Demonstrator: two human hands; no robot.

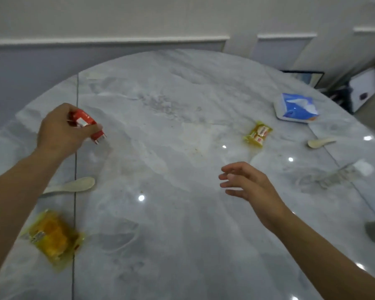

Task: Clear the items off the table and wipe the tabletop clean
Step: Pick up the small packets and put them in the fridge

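Grey marble makes up the big round table [182, 94], and a pale wall stands behind it. Small crumbs and a light stain sit near the middle of the tabletop. The left hand [61, 131] is out over the left side of the table, and its fingers are closed tight around one red packet [89, 124]. Part of the red packet sticks out past the thumb. The right hand [247, 182] floats above the table on the right with its fingers spread apart, and it holds nothing. Two yellow snack packets lie on the table. One yellow packet [52, 237] is close by on the left, under the left arm. The other yellow packet [258, 134] is smaller and lies farther off on the right. Two white spoons are on the table too. One spoon [74, 186] lies just past the near yellow packet, and the other spoon [320, 142] lies near the right edge. One blue tissue pack [294, 108] sits at the far right with a white tissue poking out of its top.
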